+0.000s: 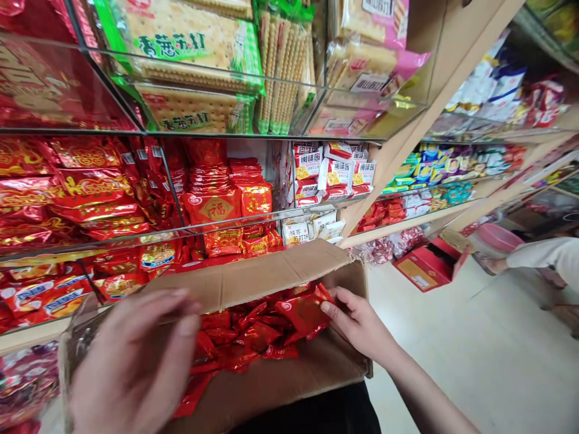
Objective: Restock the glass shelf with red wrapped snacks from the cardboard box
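Observation:
A cardboard box [253, 386] with its flaps up stands in front of me, against the shelves. Many small red shiny packets [239, 337] lie loose inside it. At the box's right end my right hand [357, 319] pinches one red snack packet [305, 310] between thumb and fingers, just over the pile. My left hand [136, 361], slightly blurred and close to the camera, hangs over the left part of the box. Its thumb and fingers are apart, and nothing shows between them.
Shelves ahead hold stacked red packets [212, 205], white-and-red packs [337, 169] and cracker packs [194, 42] behind clear panels. A red carton [429, 262] sits on the floor at right. Another person's leg [538, 256] is at the right edge, near a pink basin [500, 237].

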Available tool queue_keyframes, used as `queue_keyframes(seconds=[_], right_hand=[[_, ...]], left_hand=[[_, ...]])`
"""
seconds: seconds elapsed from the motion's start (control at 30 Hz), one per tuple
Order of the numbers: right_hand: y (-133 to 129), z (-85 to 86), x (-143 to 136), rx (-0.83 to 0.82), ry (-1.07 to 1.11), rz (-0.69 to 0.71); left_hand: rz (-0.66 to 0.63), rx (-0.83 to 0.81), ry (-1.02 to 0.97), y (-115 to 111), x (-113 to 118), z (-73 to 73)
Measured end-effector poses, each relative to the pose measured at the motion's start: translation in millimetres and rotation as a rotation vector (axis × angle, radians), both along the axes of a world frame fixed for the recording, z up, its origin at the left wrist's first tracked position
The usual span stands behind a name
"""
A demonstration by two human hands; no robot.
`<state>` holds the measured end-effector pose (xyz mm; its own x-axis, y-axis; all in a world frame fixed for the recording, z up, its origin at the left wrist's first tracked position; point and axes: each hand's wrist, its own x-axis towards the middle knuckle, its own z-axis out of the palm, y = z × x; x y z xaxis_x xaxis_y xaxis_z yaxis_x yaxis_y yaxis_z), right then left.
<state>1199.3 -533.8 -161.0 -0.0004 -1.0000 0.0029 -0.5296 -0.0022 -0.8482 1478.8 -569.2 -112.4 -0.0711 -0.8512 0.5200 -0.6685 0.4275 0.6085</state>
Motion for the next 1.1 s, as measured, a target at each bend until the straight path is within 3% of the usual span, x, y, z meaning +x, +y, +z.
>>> queue_keyframes(seconds=[0.1, 0.2, 0.27, 0.47, 0.57, 0.63, 0.77, 0.83, 0.9, 1.0, 1.1], right_hand=[[8.8, 18.7, 18.9, 0.076, -0.454, 0.006], [6.9, 21.7, 43.5, 0.083, -0.663, -0.03], [1.7, 20.1, 56.9, 0.037, -0.651, -0.09], [-9.5, 18.3, 74.3, -0.233, -0.265, -0.22], [-8.8, 21.8, 75.4, -0.241, -0.29, -0.212], [-7.4, 28.3, 73.7, -0.199, -0.411, -0.101], [-10.4, 52.1, 64.5, -0.021, -0.608, 0.327], [-22.7, 66.2, 58.2, -0.014, -0.592, 0.336], [-46.2, 80.3, 52.1, -0.063, -0.558, 0.198], [-98.1, 101.2, 48.3, -0.096, -0.552, 0.011], [-153.9, 118.0, 56.7, -0.053, -0.554, -0.005]], left_hand=[[-0.287, 0.063, -0.101, 8.1, -33.9, 2.5], [-0.335, 0.199, -0.087, 6.1, -54.5, -0.4], [-0.306, 0.198, -0.061, 3.9, -59.4, -4.6], [-0.241, 0.031, -0.085, 6.3, -55.7, -10.0], [-0.242, -0.026, -0.106, 4.8, -51.5, -5.3], [-0.24, -0.071, -0.127, 2.0, -47.1, 0.7], [-0.234, -0.156, -0.12, -1.5, -29.7, 14.6], [-0.163, -0.163, -0.082, -3.6, -15.4, 18.7], [-0.038, -0.128, -0.082, -9.1, 1.8, 19.5], [0.114, -0.056, -0.164, -24.8, 27.2, 15.5], [0.162, 0.003, -0.194, -40.1, 42.7, 8.3]])
